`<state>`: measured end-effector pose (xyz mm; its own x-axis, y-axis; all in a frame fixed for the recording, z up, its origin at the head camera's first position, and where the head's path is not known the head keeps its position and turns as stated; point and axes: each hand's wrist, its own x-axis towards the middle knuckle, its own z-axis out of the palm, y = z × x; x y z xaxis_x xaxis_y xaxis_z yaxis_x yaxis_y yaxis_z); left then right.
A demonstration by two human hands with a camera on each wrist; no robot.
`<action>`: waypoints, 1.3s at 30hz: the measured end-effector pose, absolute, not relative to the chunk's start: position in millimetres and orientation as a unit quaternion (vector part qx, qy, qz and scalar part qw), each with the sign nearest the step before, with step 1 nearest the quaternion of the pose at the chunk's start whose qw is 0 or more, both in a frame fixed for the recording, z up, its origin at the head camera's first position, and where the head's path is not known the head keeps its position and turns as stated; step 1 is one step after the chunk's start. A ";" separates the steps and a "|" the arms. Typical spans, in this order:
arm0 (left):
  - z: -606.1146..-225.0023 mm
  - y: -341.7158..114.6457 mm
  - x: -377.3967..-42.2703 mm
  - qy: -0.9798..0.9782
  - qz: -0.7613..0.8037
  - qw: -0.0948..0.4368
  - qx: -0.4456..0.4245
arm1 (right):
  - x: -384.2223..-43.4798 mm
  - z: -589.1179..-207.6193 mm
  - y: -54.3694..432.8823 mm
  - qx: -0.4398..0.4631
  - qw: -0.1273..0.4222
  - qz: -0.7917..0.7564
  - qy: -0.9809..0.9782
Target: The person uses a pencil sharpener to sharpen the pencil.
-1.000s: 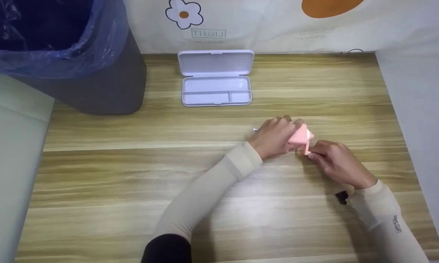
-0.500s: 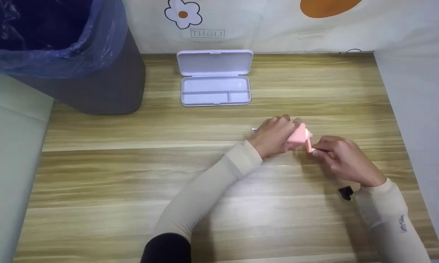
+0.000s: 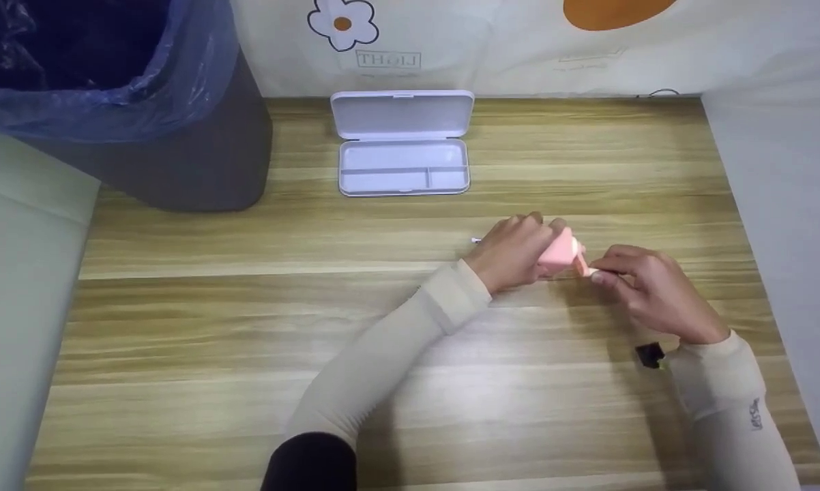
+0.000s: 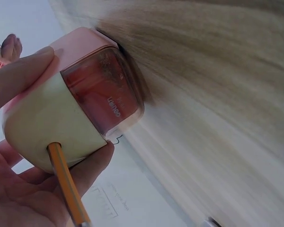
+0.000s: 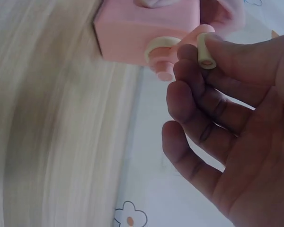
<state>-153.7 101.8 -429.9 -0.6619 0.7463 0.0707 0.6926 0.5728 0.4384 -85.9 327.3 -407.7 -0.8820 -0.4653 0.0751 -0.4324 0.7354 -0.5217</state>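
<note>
My left hand point(image 3: 512, 252) grips a pink and cream crank pencil sharpener point(image 4: 47, 113) on the table, fingers over its body. In the left wrist view a yellow-orange pencil point(image 4: 67, 184) sticks out of the hole in its cream face, and a clear window shows the reddish shavings compartment. My right hand point(image 3: 655, 290) pinches the cream knob point(image 5: 207, 54) of the sharpener's pink crank point(image 5: 194, 38) between thumb and forefinger, the other fingers loosely curled. From above, only the pencil's end point(image 3: 476, 240) shows left of my left hand.
A pale lilac pencil case point(image 3: 404, 192) lies with its lid up at the back middle. A dark bin point(image 3: 226, 170) with a blue liner point(image 3: 198, 82) stands at the back left. A small black object point(image 3: 649, 355) is beside my right wrist. Flower-printed sheeting point(image 3: 519, 54) rises behind the wood-grain table point(image 3: 212, 341).
My right hand has moved up and slightly right with the crank knob, swinging the crank round. The left hand holds the sharpener in the same place.
</note>
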 end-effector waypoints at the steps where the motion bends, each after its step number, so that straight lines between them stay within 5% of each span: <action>1: -429.8 102.3 -154.0 0.885 0.218 0.059 0.407 | -86.8 -406.8 327.8 -0.238 0.029 -0.277 0.931; 39: -433.2 101.0 -153.4 0.887 0.203 0.033 0.413 | -124.0 -407.7 324.4 -0.187 -0.054 -0.321 0.927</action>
<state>-153.4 101.0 -433.2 -0.6572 0.7459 0.1087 0.7189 0.5768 0.3880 -124.0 324.4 -407.7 -0.9239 -0.3124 0.2210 -0.3822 0.7237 -0.5746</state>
